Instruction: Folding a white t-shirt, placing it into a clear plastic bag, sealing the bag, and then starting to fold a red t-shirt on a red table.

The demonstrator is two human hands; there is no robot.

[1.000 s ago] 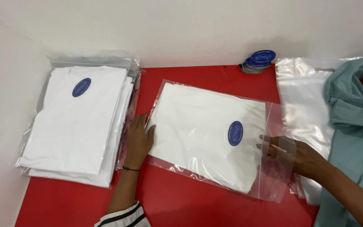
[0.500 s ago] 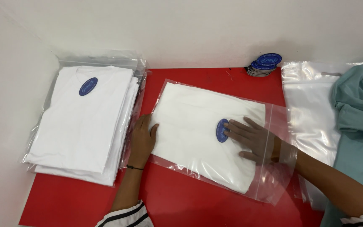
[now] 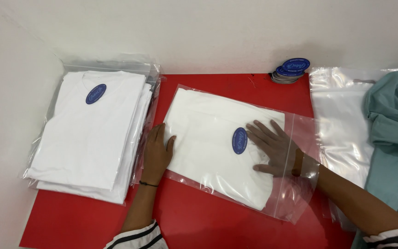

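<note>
A clear plastic bag (image 3: 236, 159) holding a folded white garment (image 3: 208, 138) lies on the red tabletop (image 3: 199, 221), tilted so that its long axis runs from the upper left, near the left hand, down to the lower right, where the bag's open, empty end sticks out past the garment. The left hand (image 3: 156, 154) rests flat on the bag's closed end, fingers (image 3: 160, 136) together and pointing away from the person, thumb spread onto the white cloth. The right hand (image 3: 272, 147) lies flat inside the bag, or possibly on top of the film; the glare makes this hard to settle. Its fingers (image 3: 261, 133) are spread apart and point up-left along the garment, gripping nothing. Just off those fingertips, toward the left hand, sits a blue oval label (image 3: 239, 140) on the garment.

The garment thus lies between the two hands, under both palms, with most of its length on the left-hand side of the right fingers. The right hand is nearer the bag's mouth, the left nearer its sealed end.

Beyond the left hand's knuckles is a stack of bagged white garments (image 3: 93, 133). Past the right wrist lie empty clear bags (image 3: 342, 124) and a teal cloth (image 3: 392, 138); farther from the right fingertips sits a pile of blue oval labels (image 3: 290, 70).
</note>
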